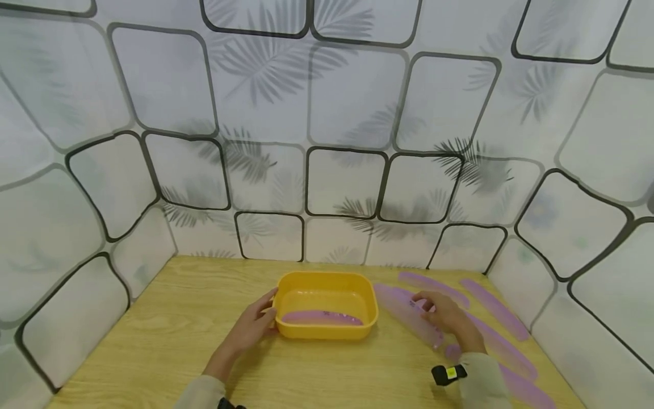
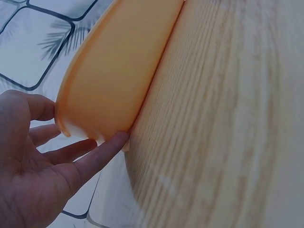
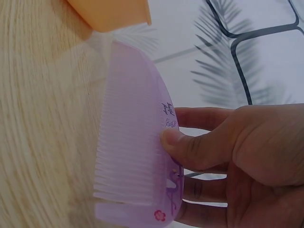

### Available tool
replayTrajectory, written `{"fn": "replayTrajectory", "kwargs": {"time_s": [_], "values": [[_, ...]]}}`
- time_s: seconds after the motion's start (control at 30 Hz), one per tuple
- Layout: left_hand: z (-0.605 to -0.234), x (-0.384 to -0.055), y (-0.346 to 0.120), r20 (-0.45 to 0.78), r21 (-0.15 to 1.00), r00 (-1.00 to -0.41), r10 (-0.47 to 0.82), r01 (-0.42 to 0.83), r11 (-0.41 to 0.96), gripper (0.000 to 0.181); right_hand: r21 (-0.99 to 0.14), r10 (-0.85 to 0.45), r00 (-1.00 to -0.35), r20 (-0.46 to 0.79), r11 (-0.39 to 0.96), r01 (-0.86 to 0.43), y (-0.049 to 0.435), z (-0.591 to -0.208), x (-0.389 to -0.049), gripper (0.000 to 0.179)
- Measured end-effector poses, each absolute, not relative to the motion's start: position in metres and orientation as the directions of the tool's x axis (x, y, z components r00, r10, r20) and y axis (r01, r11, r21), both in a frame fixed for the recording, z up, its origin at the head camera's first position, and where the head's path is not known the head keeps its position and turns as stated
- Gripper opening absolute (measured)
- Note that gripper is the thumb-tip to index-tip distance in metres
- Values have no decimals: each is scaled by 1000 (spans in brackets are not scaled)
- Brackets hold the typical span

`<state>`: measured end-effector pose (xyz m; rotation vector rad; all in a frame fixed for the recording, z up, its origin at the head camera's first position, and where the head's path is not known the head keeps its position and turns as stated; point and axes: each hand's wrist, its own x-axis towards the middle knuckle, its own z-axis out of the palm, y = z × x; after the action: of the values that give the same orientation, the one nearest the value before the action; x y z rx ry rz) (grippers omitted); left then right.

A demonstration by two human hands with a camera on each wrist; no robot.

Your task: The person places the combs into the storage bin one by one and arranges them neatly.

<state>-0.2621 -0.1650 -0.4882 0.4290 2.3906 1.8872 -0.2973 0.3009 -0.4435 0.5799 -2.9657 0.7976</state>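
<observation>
A yellow plastic tub (image 1: 327, 332) sits on the table, and a purple comb (image 1: 322, 318) lies inside along its near wall. My left hand (image 1: 252, 324) holds the tub at its left end, thumb at the rim and fingers against the outer wall. My right hand (image 1: 441, 312) pinches another translucent purple comb (image 3: 133, 133) by its curved back, right of the tub. In the right wrist view this comb has fine teeth, small lettering and a red flower print; the thumb lies on its face, with the other fingers behind.
Several more purple combs lie right of the tub, among them one far right (image 1: 495, 309), one at the back (image 1: 434, 287) and one near the front edge (image 1: 526, 389). A pale patterned curtain (image 1: 347, 182) encloses the wooden table (image 1: 317, 375) behind and at both sides.
</observation>
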Motion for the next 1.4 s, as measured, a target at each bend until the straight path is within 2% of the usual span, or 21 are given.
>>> {"fn": "replayTrajectory", "kwargs": {"time_s": [0.37,0.53,0.67,0.83,1.07,1.4], "values": [[-487,-266,-163,115,963,-962,247,169,209,55,-430,-351,-925,145,820,-378,305,-429,-302,32],[-486,-267,-161,120,963,-960,252,175,206,56,-431,-340,-934,112,830,-354,305,-417,-304,32],[-487,-267,-161,124,963,-957,261,180,203,56,-425,-357,-930,90,830,-360,306,-409,-306,32],[-486,-267,-161,122,963,-957,262,178,202,56,-410,-391,-913,119,818,-403,307,-399,-309,33],[-485,-267,-163,106,967,-962,252,159,201,56,-451,-399,-913,87,801,-393,303,-387,-312,34],[-487,-263,-165,117,964,-961,249,170,204,56,-413,-451,-889,75,798,-440,285,-378,-320,30]]}}
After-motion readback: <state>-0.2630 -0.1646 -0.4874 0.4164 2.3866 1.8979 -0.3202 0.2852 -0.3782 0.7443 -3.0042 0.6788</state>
